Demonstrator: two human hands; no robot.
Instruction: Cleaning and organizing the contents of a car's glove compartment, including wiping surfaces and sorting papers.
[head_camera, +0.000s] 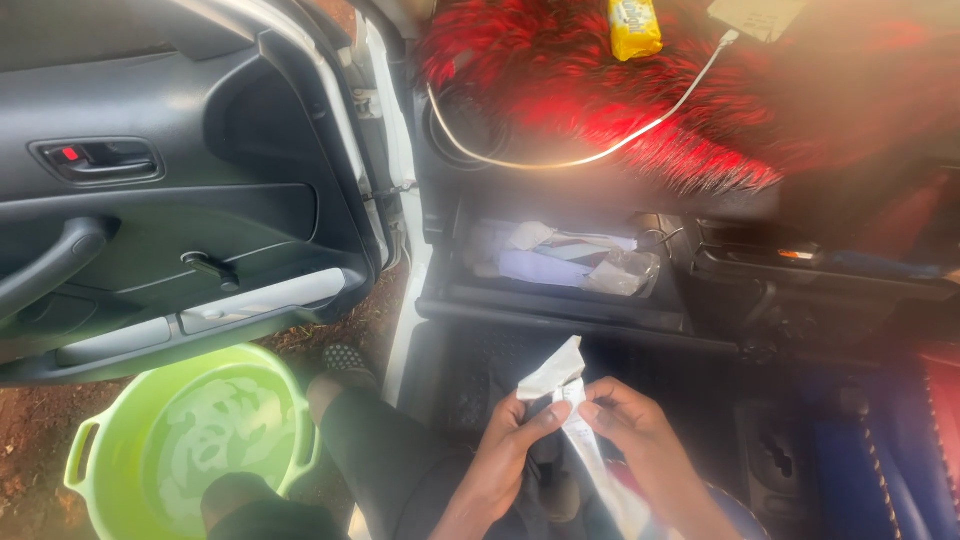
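Note:
Both my hands hold a folded white paper (560, 385) low in the middle of the view, above the car's footwell. My left hand (512, 440) pinches its lower left side. My right hand (630, 425) grips a long white strip of it that hangs down between my wrists. Above the hands, the glove compartment (560, 300) stands open with papers and a clear plastic bag (625, 272) inside.
The grey car door (150, 200) is swung open at left. A green basin (190, 440) of soapy water sits on red dirt below it. A red furry dashboard cover (600, 90) carries a yellow packet (634, 27) and a white cable (600, 150). My leg (370, 440) and shoe rest by the sill.

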